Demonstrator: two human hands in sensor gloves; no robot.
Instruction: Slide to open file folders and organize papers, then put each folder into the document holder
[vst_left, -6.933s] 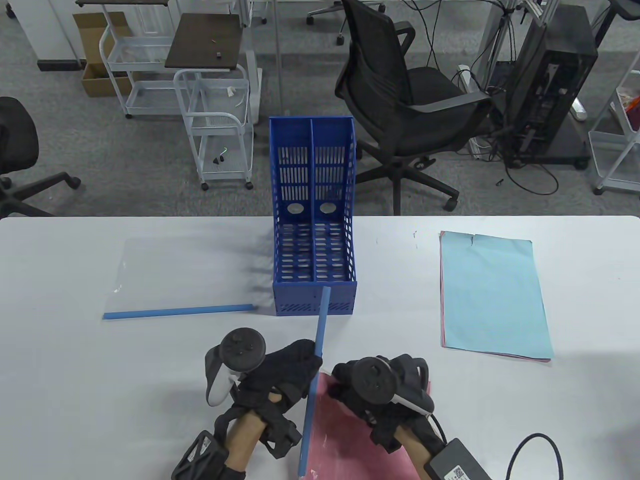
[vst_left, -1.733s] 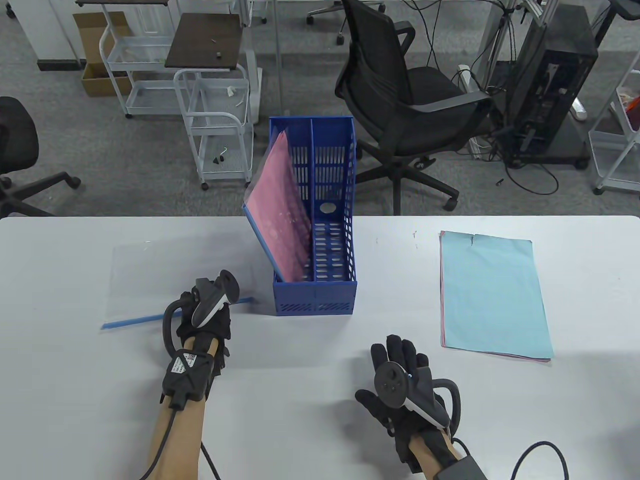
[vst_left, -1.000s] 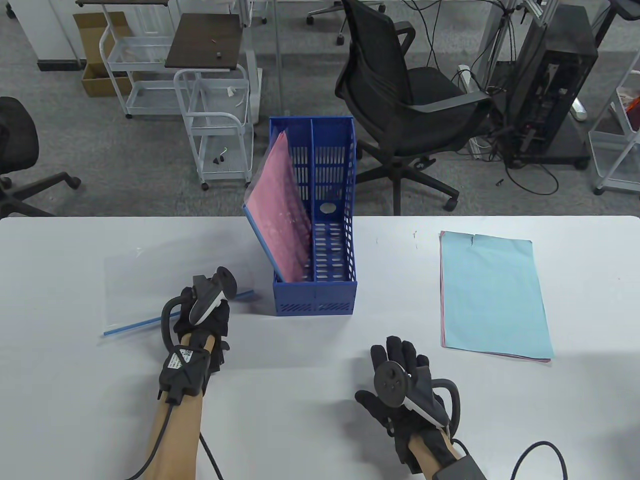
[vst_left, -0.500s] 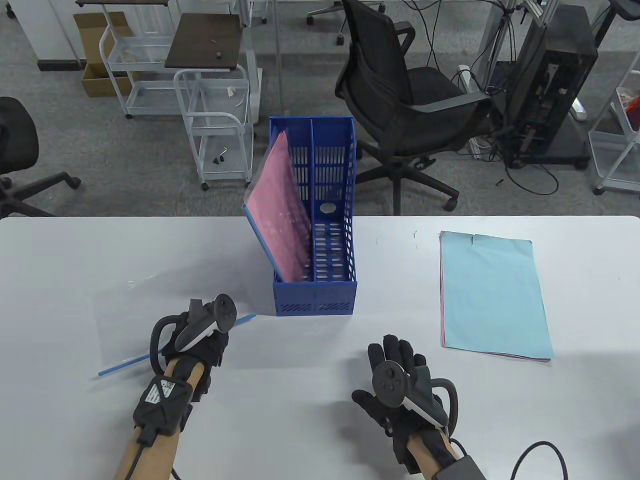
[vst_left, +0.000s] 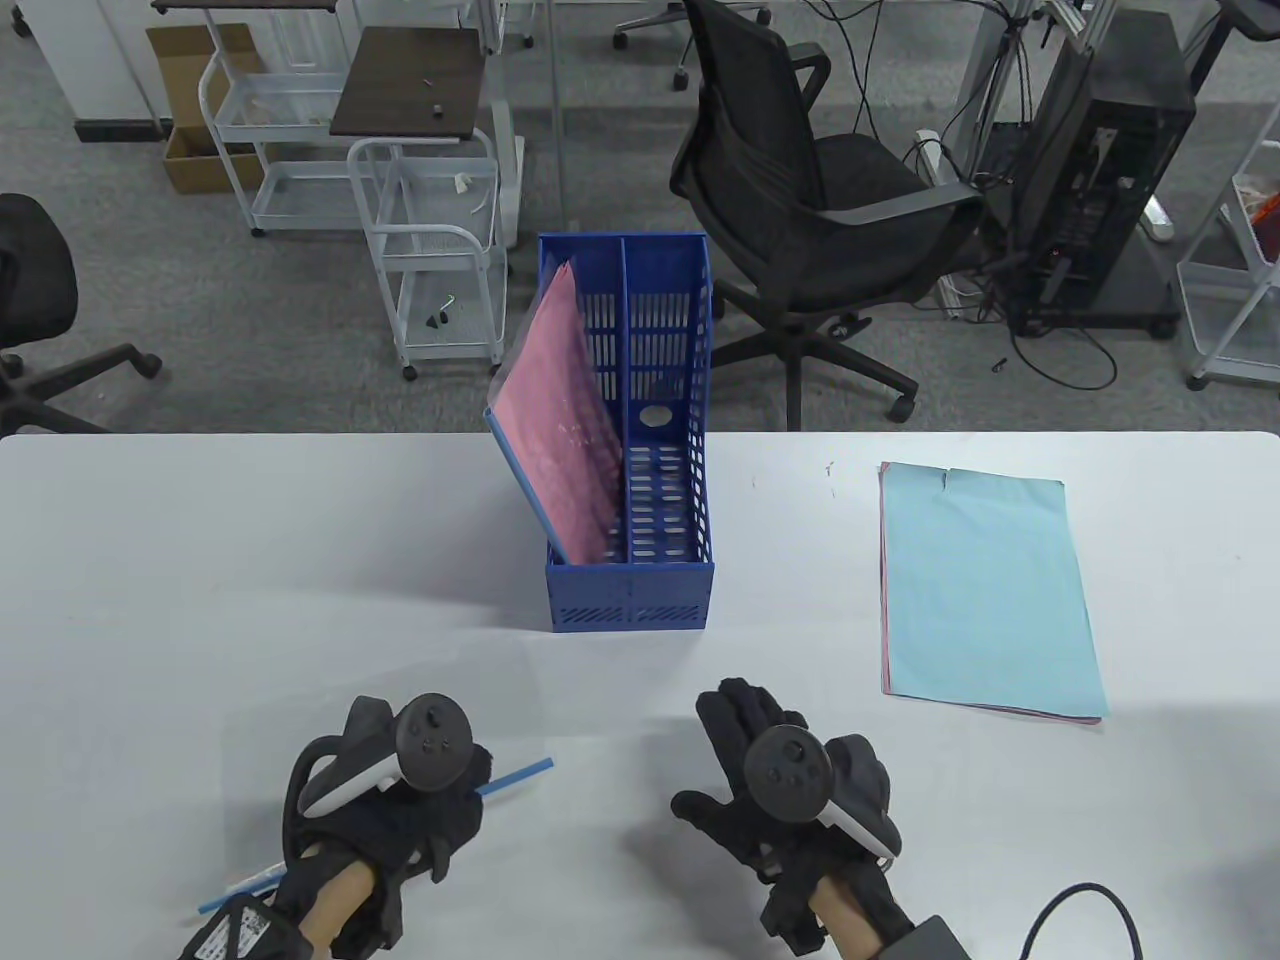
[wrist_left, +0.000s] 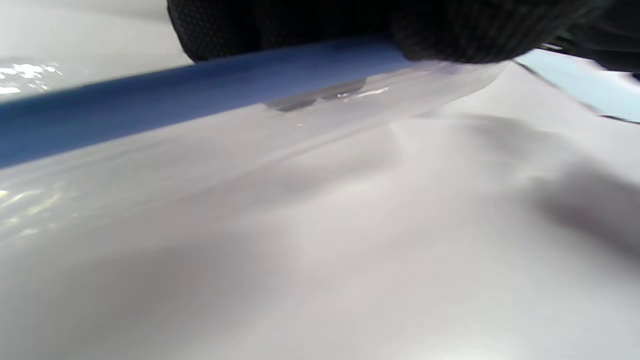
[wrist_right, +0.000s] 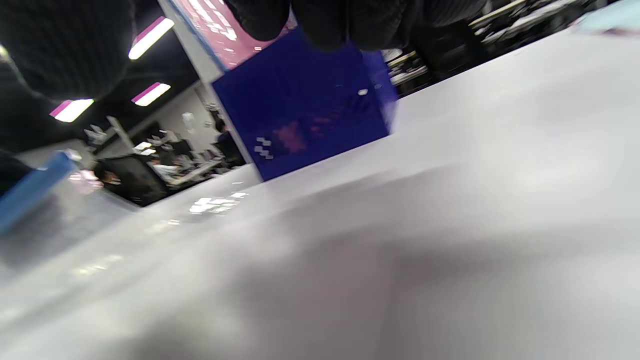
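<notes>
A clear folder (vst_left: 560, 690) with a blue slide bar (vst_left: 520, 776) lies at the near left of the table. My left hand (vst_left: 425, 800) grips it at the bar. In the left wrist view the gloved fingers (wrist_left: 450, 35) curl over the blue bar (wrist_left: 150, 100). My right hand (vst_left: 745, 725) lies open with its fingers spread, just right of the folder and holding nothing. The blue document holder (vst_left: 630, 595) stands at the table's middle. A pink folder (vst_left: 560, 430) leans in its left compartment. The holder (wrist_right: 300, 115) also fills the right wrist view.
A stack of light blue paper (vst_left: 985, 590), with pink sheets beneath it, lies flat at the right of the table. Beyond the far edge stand a black office chair (vst_left: 800, 200) and white wire carts (vst_left: 440, 250). A cable (vst_left: 1080, 900) trails from my right wrist.
My left hand has dragged the clear folder toward the near edge and a little to the right, turning its bar. The right hand has shifted slightly left and stays open.
</notes>
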